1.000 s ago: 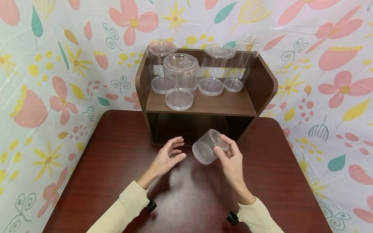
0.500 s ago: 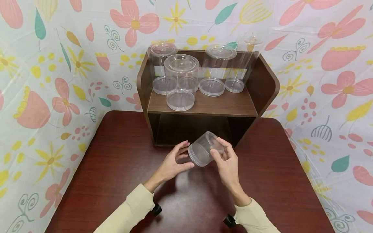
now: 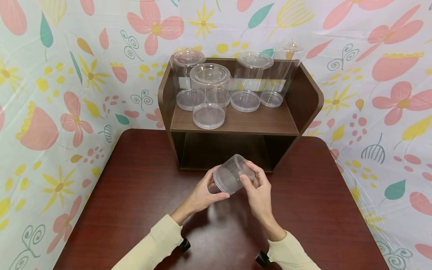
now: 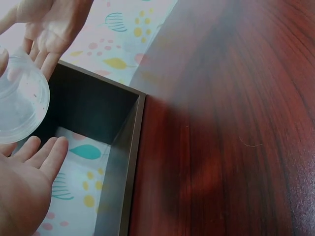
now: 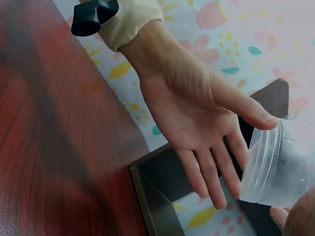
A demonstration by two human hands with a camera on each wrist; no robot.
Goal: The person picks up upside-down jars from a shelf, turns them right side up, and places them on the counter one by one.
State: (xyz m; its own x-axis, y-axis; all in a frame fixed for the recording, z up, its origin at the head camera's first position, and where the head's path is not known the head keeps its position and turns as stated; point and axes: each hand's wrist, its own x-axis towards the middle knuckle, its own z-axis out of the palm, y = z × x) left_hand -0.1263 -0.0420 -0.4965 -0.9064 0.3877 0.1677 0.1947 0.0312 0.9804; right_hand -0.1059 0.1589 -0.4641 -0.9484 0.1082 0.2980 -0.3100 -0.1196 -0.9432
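A clear plastic jar [image 3: 233, 173] is held tilted above the table, its ridged, wider end [image 3: 219, 182] toward the left hand. My right hand [image 3: 260, 197] grips the other end between thumb and fingers. Around the ridged end my left hand [image 3: 202, 193] is spread, thumb on the near side and fingers partly behind the jar. In the right wrist view, the left hand's [image 5: 192, 118] fingers look mostly straight, its thumb at the jar's [image 5: 283, 164] rim. The left wrist view shows the jar [image 4: 29, 110] between both hands; how firmly the left one touches cannot be told.
Behind the hands stands a brown two-level shelf [image 3: 233, 125] on the dark red table [image 3: 141, 187]. Several clear jars stand on its upper level, including a wide jar [image 3: 210, 75] at the front, a taller jar [image 3: 254, 71] and a slim jar [image 3: 275, 80]. Patterned cloth [image 3: 364, 112] hangs around.
Both hands have come together: my right hand brings the jar left and slightly down, while my left hand moves right until its fingers surround the jar's ridged end.
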